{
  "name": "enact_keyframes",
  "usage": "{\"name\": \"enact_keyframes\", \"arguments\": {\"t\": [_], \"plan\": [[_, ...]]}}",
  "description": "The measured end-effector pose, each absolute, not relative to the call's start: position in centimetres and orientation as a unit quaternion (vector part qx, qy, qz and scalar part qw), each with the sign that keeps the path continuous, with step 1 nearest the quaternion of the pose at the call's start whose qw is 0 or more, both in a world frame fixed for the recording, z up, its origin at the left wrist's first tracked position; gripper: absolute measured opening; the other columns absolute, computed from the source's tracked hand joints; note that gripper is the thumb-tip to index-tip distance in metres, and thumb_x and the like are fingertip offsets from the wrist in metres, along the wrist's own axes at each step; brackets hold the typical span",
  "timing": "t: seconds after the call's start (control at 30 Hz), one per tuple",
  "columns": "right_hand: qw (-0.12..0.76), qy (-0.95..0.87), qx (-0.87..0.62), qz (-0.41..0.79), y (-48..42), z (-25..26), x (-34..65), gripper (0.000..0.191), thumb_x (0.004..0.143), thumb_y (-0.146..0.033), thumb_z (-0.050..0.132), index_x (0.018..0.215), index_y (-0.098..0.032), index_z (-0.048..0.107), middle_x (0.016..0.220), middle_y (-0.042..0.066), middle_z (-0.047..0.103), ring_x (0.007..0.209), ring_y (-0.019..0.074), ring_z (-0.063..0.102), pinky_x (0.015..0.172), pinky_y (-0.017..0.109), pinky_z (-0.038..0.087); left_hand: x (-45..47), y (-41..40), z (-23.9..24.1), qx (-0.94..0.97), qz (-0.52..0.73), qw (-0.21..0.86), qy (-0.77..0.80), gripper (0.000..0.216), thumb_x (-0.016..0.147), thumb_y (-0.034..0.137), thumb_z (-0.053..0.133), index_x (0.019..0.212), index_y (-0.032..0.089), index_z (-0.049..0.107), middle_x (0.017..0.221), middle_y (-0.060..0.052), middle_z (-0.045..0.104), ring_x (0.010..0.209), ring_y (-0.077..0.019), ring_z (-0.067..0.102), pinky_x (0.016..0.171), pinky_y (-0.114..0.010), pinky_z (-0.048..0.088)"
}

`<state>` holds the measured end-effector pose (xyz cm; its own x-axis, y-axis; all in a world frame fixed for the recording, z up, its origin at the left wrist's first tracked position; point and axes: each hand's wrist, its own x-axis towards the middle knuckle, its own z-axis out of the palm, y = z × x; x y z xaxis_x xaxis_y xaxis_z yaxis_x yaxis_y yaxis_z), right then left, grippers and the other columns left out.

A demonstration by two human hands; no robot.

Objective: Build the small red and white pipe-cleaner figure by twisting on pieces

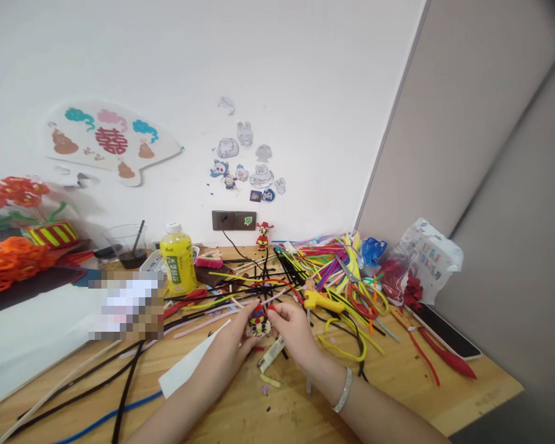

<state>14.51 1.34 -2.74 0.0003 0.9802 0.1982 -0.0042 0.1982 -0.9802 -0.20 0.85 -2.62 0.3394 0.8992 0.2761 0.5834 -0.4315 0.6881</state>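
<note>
Head camera is showing both hands working just to the left of the yellow glue gun (321, 301), which is serving as the landmark. The left hand (235, 339) is gripping the side of a small doll (259, 324) between thumb and fingers; the right hand (296, 333) is pinching a little red piece (271, 307) at the doll's upper edge, though its fingertips are hiding whether that piece is attached. The doll is appearing light, fuzzy and soft, likely giving under pressure but hardly slipping; its small trims are looking the most fragile, so the body is offering the safer hold, with only a gentle pinch suiting the red piece. A pale narrow object (271, 354) is lying below and left of the glue gun, near the right hand. Farther left of the gun, a white paper strip (189, 364) is lying by the left forearm, and a yellow bottle (179, 265) is standing beyond it. Behind the gun, a colourful bundle of fuzzy stems (337, 259) is spreading, and another doll (262, 235) is standing behind and left, by the wall. Well right of the gun, a phone (439, 330) is resting on the bench (481, 388).
</note>
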Motion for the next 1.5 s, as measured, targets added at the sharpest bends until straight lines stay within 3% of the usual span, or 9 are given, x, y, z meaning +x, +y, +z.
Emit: {"name": "enact_keyframes", "arguments": {"t": [1.5], "plan": [[0.55, -0.556, -0.452, 0.429, 1.12, -2.61, 14.36, 0.026, 0.07, -0.037, 0.053, 0.054, -0.017, 0.045, 0.048, -0.006, 0.038, 0.044, 0.0074, 0.034, 0.043, 0.019, 0.027, -0.24, 0.66, -2.69, 0.785, 0.317, 0.237, 0.476, 0.049, 0.075, 0.021, 0.043, 0.124, 0.021, 0.034, 0.068, 0.003, 0.052, 0.062, -0.014, 0.051, 0.063, -0.024, 0.04]]}}
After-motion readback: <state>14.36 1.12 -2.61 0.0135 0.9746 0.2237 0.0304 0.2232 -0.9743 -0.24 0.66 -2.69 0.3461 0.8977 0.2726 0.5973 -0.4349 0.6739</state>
